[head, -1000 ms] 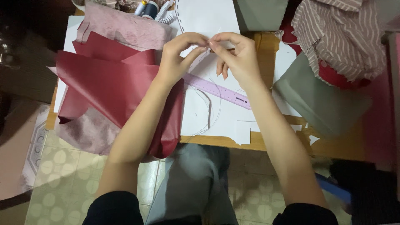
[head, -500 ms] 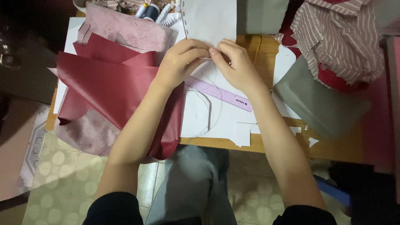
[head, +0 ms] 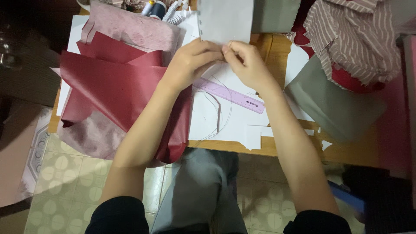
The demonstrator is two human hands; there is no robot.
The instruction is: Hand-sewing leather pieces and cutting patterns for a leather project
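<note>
Both hands meet above the desk (head: 277, 149), the left hand (head: 193, 60) and right hand (head: 247, 65) pinching the lower edge of a grey sheet (head: 225, 19) between their fingertips. Just below them lies a purple ruler (head: 229, 95) on white paper (head: 225, 125), with dark red fabric (head: 117, 89) to the left.

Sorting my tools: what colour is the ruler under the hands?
The ruler is pale purple, seen in the head view.

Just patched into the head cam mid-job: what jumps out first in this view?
The two hands meet at the top centre, left hand and right hand pinching the lower edge of a grey sheet. Left of them lies a big dark red sheet, folded over; below them a lilac ruler lies slanted on white paper.
</note>
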